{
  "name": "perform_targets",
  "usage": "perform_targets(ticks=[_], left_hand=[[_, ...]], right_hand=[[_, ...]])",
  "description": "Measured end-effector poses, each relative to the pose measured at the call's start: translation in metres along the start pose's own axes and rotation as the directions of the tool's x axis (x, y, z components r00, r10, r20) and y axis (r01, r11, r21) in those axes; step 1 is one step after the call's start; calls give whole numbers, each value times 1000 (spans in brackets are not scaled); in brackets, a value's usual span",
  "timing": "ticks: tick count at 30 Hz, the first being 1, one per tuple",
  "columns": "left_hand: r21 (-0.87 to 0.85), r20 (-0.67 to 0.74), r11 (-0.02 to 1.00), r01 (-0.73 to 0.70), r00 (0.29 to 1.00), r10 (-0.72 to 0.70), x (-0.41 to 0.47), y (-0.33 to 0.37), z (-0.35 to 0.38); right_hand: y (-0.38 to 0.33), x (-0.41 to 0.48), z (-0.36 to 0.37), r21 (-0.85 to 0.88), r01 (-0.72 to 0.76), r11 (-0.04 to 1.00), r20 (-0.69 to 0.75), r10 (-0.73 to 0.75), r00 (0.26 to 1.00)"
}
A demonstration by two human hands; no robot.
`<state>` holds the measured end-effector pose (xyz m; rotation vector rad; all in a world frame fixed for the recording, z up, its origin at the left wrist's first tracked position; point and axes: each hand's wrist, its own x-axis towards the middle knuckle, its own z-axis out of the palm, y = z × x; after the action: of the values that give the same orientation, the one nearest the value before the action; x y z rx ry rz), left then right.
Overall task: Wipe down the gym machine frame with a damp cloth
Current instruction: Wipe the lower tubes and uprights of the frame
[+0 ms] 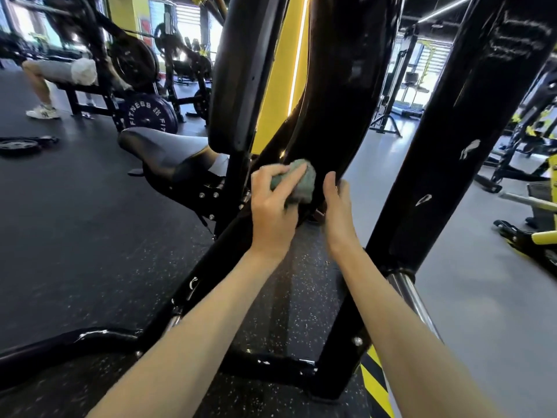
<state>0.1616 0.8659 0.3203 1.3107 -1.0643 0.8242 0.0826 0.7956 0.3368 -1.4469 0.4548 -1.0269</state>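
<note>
Left hand [272, 206] grips cloth [298, 182] against frame [337, 101] (slanting up rightward).

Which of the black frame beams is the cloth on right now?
The curved middle beam, beside the yellow panel. The left hand holds the cloth against it; the right hand grips its edge. The straight chipped post to the right is untouched.

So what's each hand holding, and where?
Left hand grips the bunched cloth by its near side, pressing it on the frame. Right hand touches the frame; a grip can't be told.
</note>
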Motion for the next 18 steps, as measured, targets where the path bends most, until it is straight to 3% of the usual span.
perform_targets(ticks=[2,4,6,11,13,14,15,17,18], left_hand=[[71,140,979,-190,974,178,-28,-24,-13],[89,372,918,-386,868,329,-55,-40,-31],[51,503,866,-498,761,408,-44,-41,-35],[18,370,848,-529,792,486,56,15,-2],[4,398,780,-626,716,573,65,12,0],[-23,441,711,-703,631,638,61,2,-6],[-71,514,614,-786,499,698,55,-8,-14],[-163,699,392,-905,175,694,49,-20,-29],[-200,748,298,-933,51,662,52,-20,-33]], right_hand=[[2,0,1,63,-39,997,17,38,999],[2,0,1,147,-101,984,5,102,995],[3,3,-3,229,-141,963,-21,150,988],[12,12,-12,455,-196,869,-24,232,972],[12,14,-14,499,-215,839,-8,252,968],[12,15,-15,500,-219,838,-9,258,966],[18,18,-17,493,-225,841,-17,268,963],[20,17,-20,457,-248,854,-30,294,955],[21,17,-21,445,-254,859,-34,300,953]])
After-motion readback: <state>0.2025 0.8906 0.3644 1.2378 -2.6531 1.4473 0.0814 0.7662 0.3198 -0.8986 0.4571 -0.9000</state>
